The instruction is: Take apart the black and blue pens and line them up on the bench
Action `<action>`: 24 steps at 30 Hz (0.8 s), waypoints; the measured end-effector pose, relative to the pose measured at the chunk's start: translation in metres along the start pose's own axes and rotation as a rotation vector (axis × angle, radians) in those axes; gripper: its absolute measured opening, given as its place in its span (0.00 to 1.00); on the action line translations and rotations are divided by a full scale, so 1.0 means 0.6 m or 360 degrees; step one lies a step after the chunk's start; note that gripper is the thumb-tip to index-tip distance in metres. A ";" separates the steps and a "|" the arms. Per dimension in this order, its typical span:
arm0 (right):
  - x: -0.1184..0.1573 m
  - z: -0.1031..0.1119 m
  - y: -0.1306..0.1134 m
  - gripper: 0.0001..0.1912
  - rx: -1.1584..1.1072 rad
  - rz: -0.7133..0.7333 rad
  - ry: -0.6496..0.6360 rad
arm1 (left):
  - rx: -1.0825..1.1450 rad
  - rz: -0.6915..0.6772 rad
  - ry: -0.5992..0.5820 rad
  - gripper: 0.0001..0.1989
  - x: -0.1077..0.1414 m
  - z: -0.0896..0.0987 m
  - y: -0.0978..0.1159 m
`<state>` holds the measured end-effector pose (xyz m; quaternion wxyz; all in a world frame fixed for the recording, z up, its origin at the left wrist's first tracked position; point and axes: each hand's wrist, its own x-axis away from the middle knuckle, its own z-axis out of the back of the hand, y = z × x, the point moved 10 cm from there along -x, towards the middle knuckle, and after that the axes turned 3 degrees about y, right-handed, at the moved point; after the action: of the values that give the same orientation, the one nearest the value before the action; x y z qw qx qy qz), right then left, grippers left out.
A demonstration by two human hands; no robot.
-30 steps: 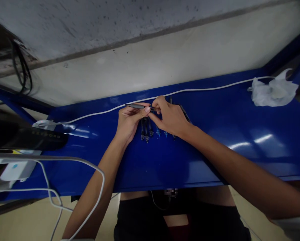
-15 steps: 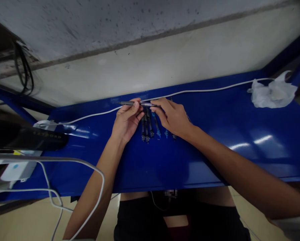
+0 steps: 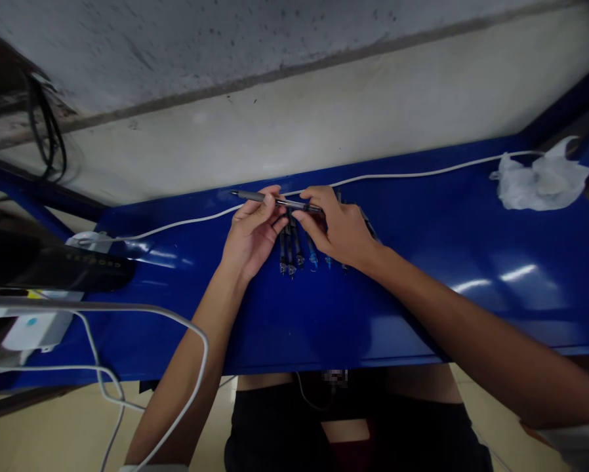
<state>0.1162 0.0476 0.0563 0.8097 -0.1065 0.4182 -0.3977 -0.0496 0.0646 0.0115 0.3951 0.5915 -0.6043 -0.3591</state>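
A pen (image 3: 290, 204) with a dark grey grip and a clear barrel is held nearly level above the shelf, its tip pointing left. My left hand (image 3: 255, 229) pinches it between thumb and fingers near the grip. Around the pen's right end, the thumb and index finger of my right hand (image 3: 346, 226) are parted, with a gap on either side of the barrel. Below the hands, several black pens (image 3: 290, 252) and blue pens (image 3: 313, 255) lie side by side, partly covered by my hands.
The blue shelf (image 3: 294, 328) runs against a wall. A white cable (image 3: 397, 176) crosses behind the pens. A crumpled plastic bag (image 3: 540, 177) sits at right. On the left are a black cylindrical object (image 3: 78, 270), a white power adapter (image 3: 39, 331) and a looping cable (image 3: 203, 354) over my left forearm.
My right thumb and index finger have spread apart from the pen's right end. The pen has tilted slightly, its left tip a little higher. My left hand keeps its pinch.
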 end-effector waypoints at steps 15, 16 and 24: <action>-0.001 -0.007 0.000 0.27 0.0115 -0.0001 -0.0100 | -0.0022 -0.0001 -0.0004 0.17 0.003 -0.004 0.003; 0.000 -0.009 -0.001 0.27 0.0113 -0.0004 -0.0116 | -0.0023 -0.0005 -0.0003 0.17 0.002 -0.003 0.004; 0.000 -0.004 -0.002 0.23 0.0042 0.0007 -0.0035 | 0.0014 0.0022 -0.0011 0.17 0.000 -0.003 -0.001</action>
<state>0.1139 0.0471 0.0555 0.8165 -0.0992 0.4042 -0.4001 -0.0477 0.0645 0.0121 0.3928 0.5877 -0.6113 -0.3558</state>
